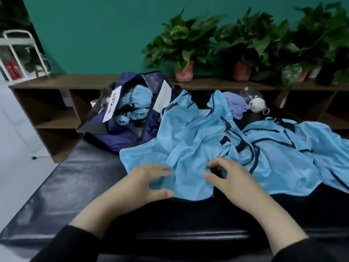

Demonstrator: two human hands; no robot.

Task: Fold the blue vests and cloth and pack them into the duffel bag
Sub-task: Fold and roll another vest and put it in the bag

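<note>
The white tag [111, 104] on the duffel bag [120, 137] reads "LVOUE" in dark letters, as far as the blur allows; a second white card [164, 95] on the bag's far flap carries small print too fine to read. The bag sits unzipped at the centre left of the frame, on the far end of the black padded counter [62, 186], and four rolled blue vests [135, 106] lie packed inside it.

Loose blue vests with dark trim sprawl across the counter from the centre to the right edge; they overlap, so I cannot count them surely. The nearest vest [188, 148] lies crumpled in front of the person. The left hand [149, 178] rests on its near hem with fingers stretched and the thumb tucked under the edge, lightly pinching the fabric. The right hand [226, 176] has curled fingers gathering a fold of the same vest.

A purple cloth [236, 105] lies bunched at the upper centre right, touching a white cup [257, 104], with a clear glass object [249, 92] just behind. Three potted plants [184, 46] stand along the wooden shelf [75, 82] against the teal wall.
</note>
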